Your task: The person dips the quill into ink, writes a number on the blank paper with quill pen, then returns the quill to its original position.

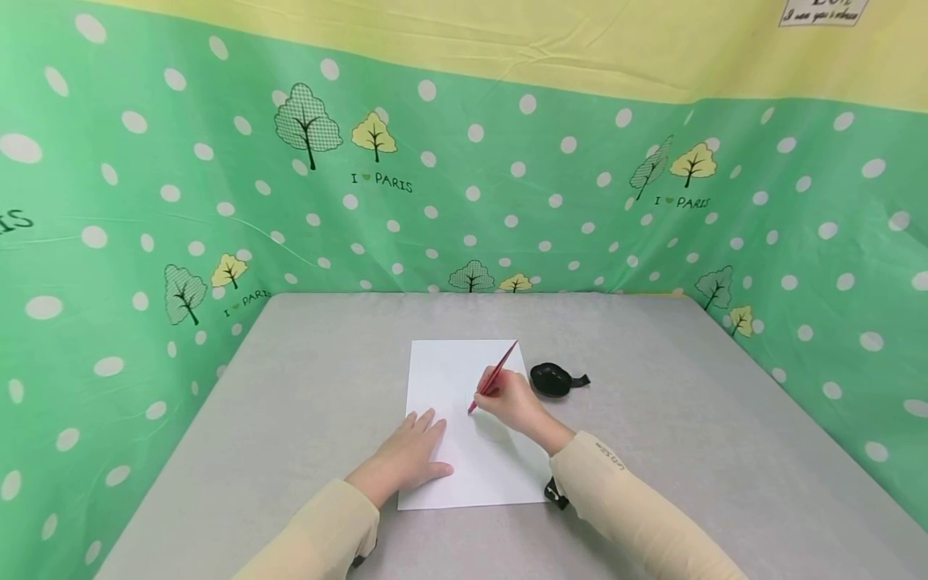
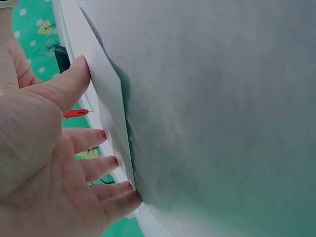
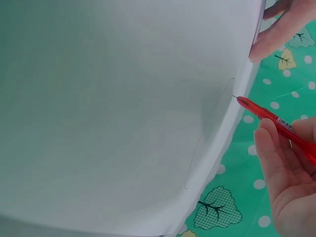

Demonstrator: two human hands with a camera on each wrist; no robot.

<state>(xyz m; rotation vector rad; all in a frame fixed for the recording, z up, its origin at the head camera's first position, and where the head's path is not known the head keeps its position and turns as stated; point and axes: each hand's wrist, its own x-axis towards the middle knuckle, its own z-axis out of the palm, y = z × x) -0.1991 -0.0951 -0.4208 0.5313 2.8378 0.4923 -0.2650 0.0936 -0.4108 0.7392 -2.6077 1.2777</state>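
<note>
A white sheet of paper [image 1: 442, 366] lies on the grey table. My left hand [image 1: 412, 453] rests with spread fingers on its lower left part; in the left wrist view the fingertips touch near the paper's edge. My right hand [image 1: 518, 403] pinches a slim red pen [image 1: 499, 374] between thumb and fingers, tilted with its tip down at the middle of the sheet. In the right wrist view the thin tip of the pen [image 3: 279, 123] meets a fine, long curved line [image 3: 204, 129] on the paper.
Just right of the sheet sits a small black, bowl-like object [image 1: 551, 380] with a short tab. A grey table [image 1: 326, 354] lies under everything. Green dotted cloth [image 1: 507, 177] with printed trees hangs around its back and sides.
</note>
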